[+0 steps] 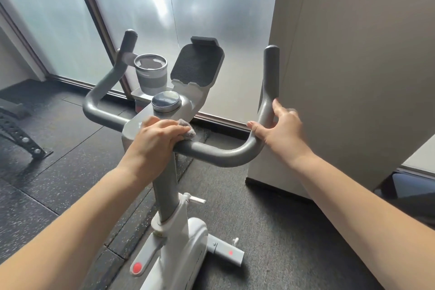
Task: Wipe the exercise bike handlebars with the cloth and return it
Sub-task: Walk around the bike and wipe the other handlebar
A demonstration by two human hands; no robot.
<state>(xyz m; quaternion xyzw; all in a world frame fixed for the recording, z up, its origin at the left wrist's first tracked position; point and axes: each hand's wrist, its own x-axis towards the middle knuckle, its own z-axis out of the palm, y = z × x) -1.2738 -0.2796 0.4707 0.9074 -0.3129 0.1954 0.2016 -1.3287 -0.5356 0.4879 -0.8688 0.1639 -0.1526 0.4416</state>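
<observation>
The exercise bike's grey handlebar (pixel 219 154) runs across the middle of the head view, with both ends curving upward. My left hand (pixel 156 136) presses a small grey cloth (pixel 187 129) onto the bar's centre, just right of the white stem housing. The cloth peeks out past my fingertips. My right hand (pixel 280 129) grips the right bend of the handlebar, fingers wrapped around where it turns upward. Neither hand hides the upright grip ends.
A grey cup holder (pixel 150 73), a black tablet rest (pixel 197 63) and a round knob (pixel 166 101) sit behind the bar. A white cabinet (pixel 353 77) stands close on the right, frosted glass (pixel 141 7) ahead. A black rack (pixel 18 129) lies on the rubber floor at left.
</observation>
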